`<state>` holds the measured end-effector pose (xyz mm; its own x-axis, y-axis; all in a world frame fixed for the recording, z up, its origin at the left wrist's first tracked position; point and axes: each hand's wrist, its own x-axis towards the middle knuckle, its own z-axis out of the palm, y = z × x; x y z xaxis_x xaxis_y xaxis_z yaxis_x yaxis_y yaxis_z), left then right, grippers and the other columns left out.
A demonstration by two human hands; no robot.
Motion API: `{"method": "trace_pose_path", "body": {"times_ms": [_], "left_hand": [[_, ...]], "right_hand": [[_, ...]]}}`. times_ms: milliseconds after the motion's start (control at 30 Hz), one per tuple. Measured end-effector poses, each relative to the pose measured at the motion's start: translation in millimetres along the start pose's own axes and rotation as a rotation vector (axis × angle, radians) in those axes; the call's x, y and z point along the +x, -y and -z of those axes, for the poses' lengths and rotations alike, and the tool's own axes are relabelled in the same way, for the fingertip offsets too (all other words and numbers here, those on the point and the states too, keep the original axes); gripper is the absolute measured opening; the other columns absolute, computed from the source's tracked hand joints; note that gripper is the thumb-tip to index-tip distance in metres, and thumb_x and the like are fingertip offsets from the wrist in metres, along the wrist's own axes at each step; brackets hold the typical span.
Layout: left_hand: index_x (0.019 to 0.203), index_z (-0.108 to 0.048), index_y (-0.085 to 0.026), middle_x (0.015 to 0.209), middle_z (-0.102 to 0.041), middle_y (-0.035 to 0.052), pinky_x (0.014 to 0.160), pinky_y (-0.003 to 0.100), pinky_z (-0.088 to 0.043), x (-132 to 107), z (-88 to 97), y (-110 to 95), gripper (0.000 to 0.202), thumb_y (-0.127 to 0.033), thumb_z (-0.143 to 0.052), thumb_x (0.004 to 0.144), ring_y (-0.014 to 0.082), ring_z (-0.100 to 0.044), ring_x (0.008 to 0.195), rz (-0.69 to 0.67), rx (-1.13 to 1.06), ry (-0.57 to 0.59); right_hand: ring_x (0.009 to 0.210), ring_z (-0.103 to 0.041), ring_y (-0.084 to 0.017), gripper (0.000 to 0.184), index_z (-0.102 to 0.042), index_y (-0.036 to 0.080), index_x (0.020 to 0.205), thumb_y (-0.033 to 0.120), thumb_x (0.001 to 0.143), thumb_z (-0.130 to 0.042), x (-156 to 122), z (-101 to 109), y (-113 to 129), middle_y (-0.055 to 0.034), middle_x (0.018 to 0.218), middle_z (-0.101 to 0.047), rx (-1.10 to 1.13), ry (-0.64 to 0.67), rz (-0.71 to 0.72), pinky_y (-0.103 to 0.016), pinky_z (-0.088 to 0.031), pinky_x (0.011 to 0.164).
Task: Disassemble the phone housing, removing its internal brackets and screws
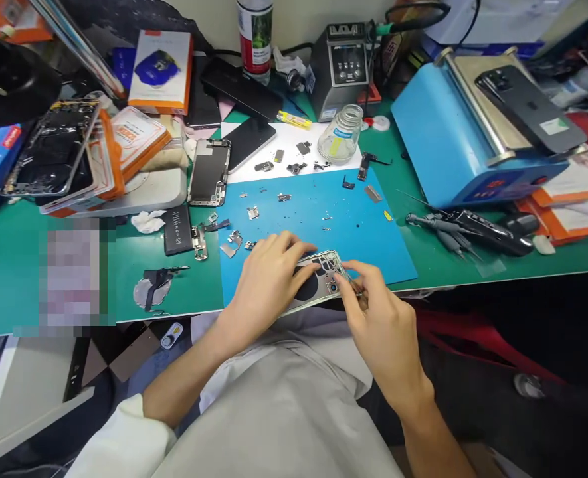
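Observation:
An opened phone housing (306, 290), bare inside with a dark round patch and camera cutouts, is tilted at the front edge of the blue mat (383, 259). My left hand (274, 269) grips its left and upper side, thumb laid across the inside. At the camera end, my right hand (376, 302) pinches the housing's right corner between thumb and fingers. A small camera module (332, 287) shows near the right thumb. Several tiny screws and metal brackets lie on the mat beyond my hands, among them a small metal plate (252, 213).
Left of the mat lie a phone screen (210, 174), a black battery (177, 231) and stacked boxes (124, 156). A glass jar (341, 136) and a soldering station (341, 73) stand behind. To the right are screwdrivers (446, 236) and a blue machine (433, 133) with a phone (527, 109) on top.

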<state>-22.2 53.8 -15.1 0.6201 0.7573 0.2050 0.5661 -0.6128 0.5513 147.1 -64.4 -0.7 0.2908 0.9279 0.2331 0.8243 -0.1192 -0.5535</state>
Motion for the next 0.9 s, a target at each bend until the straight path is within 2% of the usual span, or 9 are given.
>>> {"method": "trace_pose_path", "body": {"times_ms": [133, 200, 433, 900], "left_hand": [[0.127, -0.078, -0.027, 0.109, -0.073, 0.0032, 0.082, 0.039, -0.044, 3.6, -3.9, 0.7, 0.023, -0.029, -0.060, 0.114, 0.0236, -0.064, 0.097, 0.031, -0.009, 0.037], [0.127, -0.079, -0.029, 0.109, -0.073, 0.0032, 0.081, 0.039, -0.041, 2.9, -4.2, 0.6, 0.025, -0.029, -0.057, 0.115, 0.0237, -0.062, 0.096, 0.040, -0.013, 0.046], [0.131, -0.076, -0.027, 0.112, -0.072, 0.0043, 0.080, 0.040, -0.038, 1.0, -6.3, 1.0, 0.027, -0.025, -0.054, 0.116, 0.0244, -0.060, 0.096, 0.003, 0.022, 0.041], [0.128, -0.076, -0.026, 0.112, -0.074, 0.0031, 0.079, 0.041, -0.038, 1.1, -7.0, 1.0, 0.023, -0.021, -0.058, 0.114, 0.0243, -0.059, 0.094, -0.022, 0.038, 0.019]], "right_hand": [[0.063, -0.070, -0.014, 0.019, -0.073, 0.020, 0.115, 0.035, 0.112, -0.063, -4.9, 1.9, 15.4, -0.0031, 0.094, -0.083, -0.357, -0.086, 0.086, -0.029, -0.035, 0.053], [0.059, -0.066, -0.012, 0.016, -0.072, 0.020, 0.107, 0.032, 0.112, -0.064, -8.0, -0.9, 21.2, -0.0010, 0.092, -0.082, -0.440, -0.106, 0.077, -0.029, -0.034, 0.052], [0.056, -0.058, -0.012, 0.010, -0.071, 0.021, 0.104, 0.030, 0.108, -0.069, -11.1, -13.3, 24.9, 0.0025, 0.090, -0.078, -0.551, -0.112, -0.006, -0.031, -0.032, 0.052], [0.055, -0.056, -0.012, 0.015, -0.076, 0.020, 0.104, 0.031, 0.109, -0.067, -4.6, -12.9, 27.5, 0.0008, 0.087, -0.077, -0.517, -0.096, -0.055, -0.031, -0.027, 0.052]]}}
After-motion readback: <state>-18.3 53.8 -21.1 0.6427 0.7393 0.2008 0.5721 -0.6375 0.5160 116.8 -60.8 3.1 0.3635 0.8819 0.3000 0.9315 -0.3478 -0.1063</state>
